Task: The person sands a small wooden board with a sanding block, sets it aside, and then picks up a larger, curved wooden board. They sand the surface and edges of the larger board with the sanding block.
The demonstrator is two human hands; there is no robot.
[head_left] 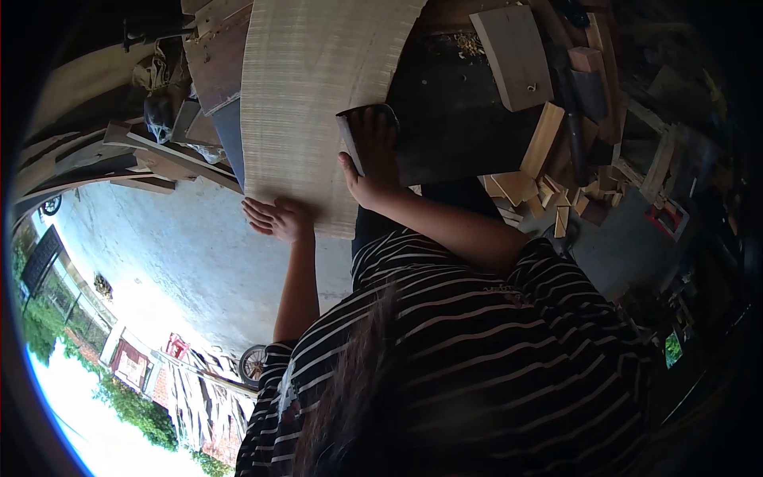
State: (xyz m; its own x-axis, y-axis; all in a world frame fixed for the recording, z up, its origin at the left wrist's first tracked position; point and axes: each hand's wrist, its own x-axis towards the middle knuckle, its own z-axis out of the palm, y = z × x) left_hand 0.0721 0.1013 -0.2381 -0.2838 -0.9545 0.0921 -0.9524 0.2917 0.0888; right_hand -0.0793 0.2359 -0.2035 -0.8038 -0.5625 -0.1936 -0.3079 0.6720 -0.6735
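1. A broad, pale wooden board (306, 95) stretched away from the person, with its near end close to the body and saw-like ripples across its grain.
2. The left hand (276, 220) lay at the board's near left corner, open, its fingers extended and slightly spread towards the left edge; it gripped nothing that showed.
3. The right hand (373, 159) was over a dark pad (354, 143) near the board's right edge. Its fingers stretched forward across the pad and its thumb stuck out on the left; whether it gripped the pad or only pressed on it, I could not tell.
4. The pad was on the board, its pale side edge facing left and its dark far rim reaching the board's right edge.
5. To the right of the board spread a dark surface (461, 131), with wood shavings (470, 48) near its far side.
6. A shorter wooden piece (513, 60) lay on the right part of that surface, a small curl of shaving on it.
7. Farther right and lower, wooden offcuts (560, 199) were heaped in a jumble.
8. On the left, more planks (171, 155) lay stacked at angles above a pale concrete floor (199, 246).
9. The person wore a dark shirt (477, 342) with light stripes.
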